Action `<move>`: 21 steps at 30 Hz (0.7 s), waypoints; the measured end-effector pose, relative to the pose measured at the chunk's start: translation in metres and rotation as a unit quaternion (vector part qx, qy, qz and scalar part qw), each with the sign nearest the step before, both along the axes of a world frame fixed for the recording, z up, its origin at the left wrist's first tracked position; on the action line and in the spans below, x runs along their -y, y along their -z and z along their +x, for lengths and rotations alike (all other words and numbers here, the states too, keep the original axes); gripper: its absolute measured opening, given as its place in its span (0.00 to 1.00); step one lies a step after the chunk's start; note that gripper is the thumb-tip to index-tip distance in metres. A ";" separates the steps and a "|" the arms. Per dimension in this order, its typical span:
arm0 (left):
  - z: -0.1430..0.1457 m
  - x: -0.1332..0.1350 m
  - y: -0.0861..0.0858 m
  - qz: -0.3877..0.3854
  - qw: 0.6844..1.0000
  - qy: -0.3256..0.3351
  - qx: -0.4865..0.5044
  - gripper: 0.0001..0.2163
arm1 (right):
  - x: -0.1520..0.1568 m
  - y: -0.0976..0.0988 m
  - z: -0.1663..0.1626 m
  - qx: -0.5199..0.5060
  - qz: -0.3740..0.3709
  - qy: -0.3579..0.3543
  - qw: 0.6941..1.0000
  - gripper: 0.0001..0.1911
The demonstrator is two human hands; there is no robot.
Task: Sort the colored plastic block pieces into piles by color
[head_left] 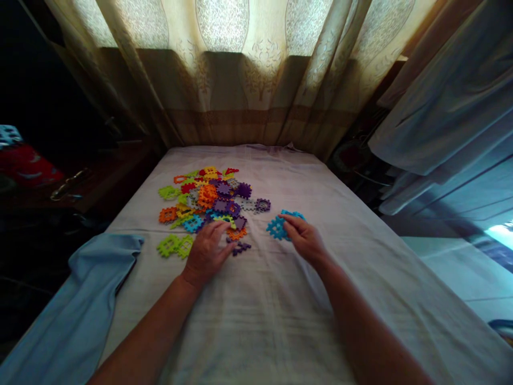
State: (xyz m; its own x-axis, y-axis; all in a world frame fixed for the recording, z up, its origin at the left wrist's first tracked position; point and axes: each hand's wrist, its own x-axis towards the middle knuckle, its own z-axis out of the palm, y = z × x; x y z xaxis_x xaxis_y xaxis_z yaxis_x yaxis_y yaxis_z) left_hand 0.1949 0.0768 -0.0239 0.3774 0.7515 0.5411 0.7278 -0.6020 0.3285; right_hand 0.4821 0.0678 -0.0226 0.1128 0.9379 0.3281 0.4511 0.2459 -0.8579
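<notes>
the person's right hand [302,238] pinches bright blue, gear-edged plastic pieces [276,228] between thumb and fingers, to the right of a many-coloured heap of toothed plastic pieces [207,196] on a pale cloth-covered surface [280,321]. the left hand [206,251] is at the heap's near edge, fingertips at a lime-green toothed plastic piece [227,220]; whether it grips that piece, one cannot tell. a light blue cloth [96,267] lies on the left edge.
</notes>
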 end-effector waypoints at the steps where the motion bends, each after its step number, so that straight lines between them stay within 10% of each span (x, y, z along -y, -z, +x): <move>1: -0.010 -0.005 -0.002 -0.003 0.999 -0.041 -0.012 0.18 | -0.002 -0.002 0.017 0.001 0.003 0.027 1.000 0.21; 7: -0.063 -0.021 -0.006 -0.046 0.967 -0.224 -0.116 0.15 | 0.000 -0.005 0.080 -0.027 -0.087 0.001 0.996 0.19; 21: -0.072 -0.022 -0.010 -0.067 0.954 -0.252 -0.146 0.16 | -0.009 0.018 0.076 0.094 -0.030 0.054 0.994 0.15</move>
State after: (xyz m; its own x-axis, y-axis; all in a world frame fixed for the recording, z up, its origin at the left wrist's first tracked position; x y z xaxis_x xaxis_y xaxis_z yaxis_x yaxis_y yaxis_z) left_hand 0.1226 0.0988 -0.0135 0.0701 0.9324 0.3546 0.9862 -0.1182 0.1158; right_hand 0.5581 0.0764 -0.0404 0.1552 0.9421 0.2972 0.6260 0.1389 -0.7673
